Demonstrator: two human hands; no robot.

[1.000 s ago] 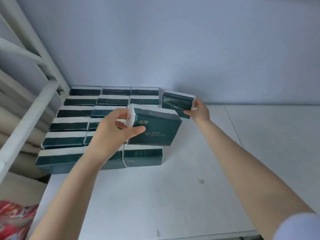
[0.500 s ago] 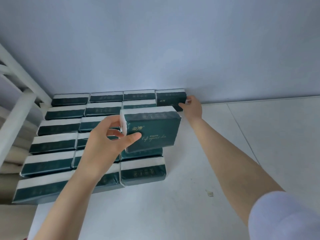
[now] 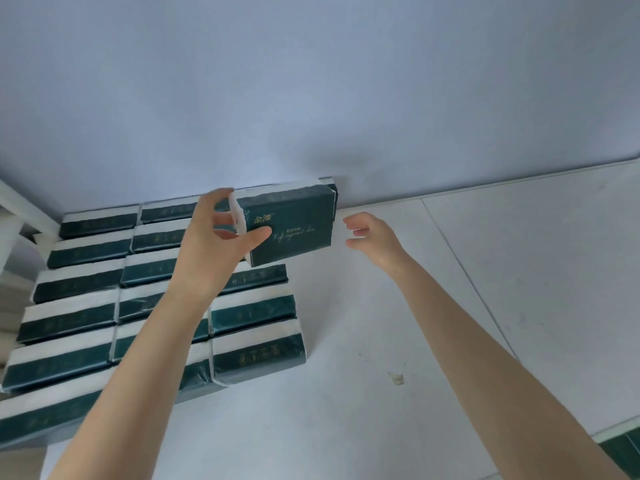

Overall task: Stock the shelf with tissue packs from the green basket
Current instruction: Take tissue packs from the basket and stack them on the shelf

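The left hand (image 3: 214, 251) holds a dark green tissue pack (image 3: 294, 226) by its white left end. Its grip is clamped on the pack, with the thumb across the gold-lettered front face and the fingers curled over the top corner. The pack hangs in the air near the back of the white shelf (image 3: 381, 427), just in front of the pale wall (image 3: 311, 81). It is above the right-hand column of the stocked packs (image 3: 79, 282), which lie in tidy rows along the shelf's left part. The right hand (image 3: 375, 237) hovers just beside the pack's right end without touching it, its grip apart and empty, fingers loosely bent. A small stain (image 3: 396, 377) marks the shelf beneath the right forearm. A white frame (image 3: 20, 209) borders the left side.
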